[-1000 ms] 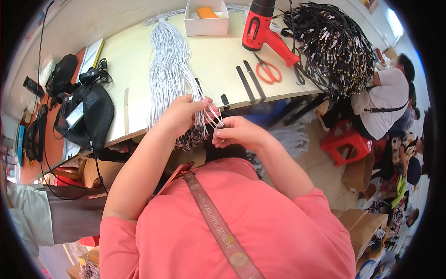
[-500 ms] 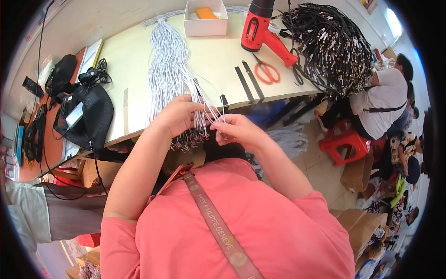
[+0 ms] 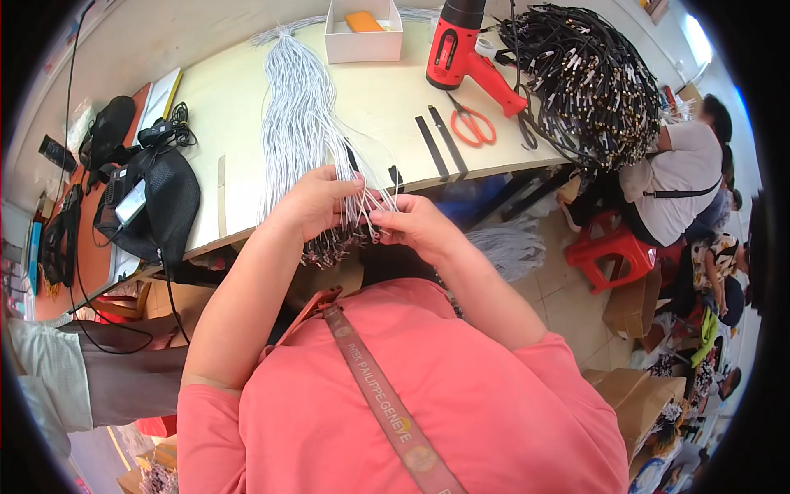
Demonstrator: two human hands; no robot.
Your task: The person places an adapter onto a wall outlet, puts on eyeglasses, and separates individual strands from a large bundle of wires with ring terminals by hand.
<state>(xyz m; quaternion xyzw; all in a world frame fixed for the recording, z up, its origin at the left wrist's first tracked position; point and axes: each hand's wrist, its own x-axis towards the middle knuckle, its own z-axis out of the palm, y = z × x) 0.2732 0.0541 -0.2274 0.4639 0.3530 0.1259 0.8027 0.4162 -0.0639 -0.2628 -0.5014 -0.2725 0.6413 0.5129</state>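
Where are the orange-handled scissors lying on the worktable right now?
In the head view, the orange-handled scissors lie on the table, right of centre, between two dark flat strips and the red heat gun.

Worktable layout, from the near edge to the far edge

The bundle of cords (image 3: 300,132) runs from the far side of the table (image 3: 378,107) to its near edge, where the left hand (image 3: 317,202) and right hand (image 3: 411,226) meet over its end. Behind it sits an open box (image 3: 362,45); right of that lie the heat gun (image 3: 461,53) and the scissors (image 3: 473,125) (two flat strips (image 3: 440,146) just beside them), then the heap of cables (image 3: 588,78). A bag (image 3: 160,202) lies far left.
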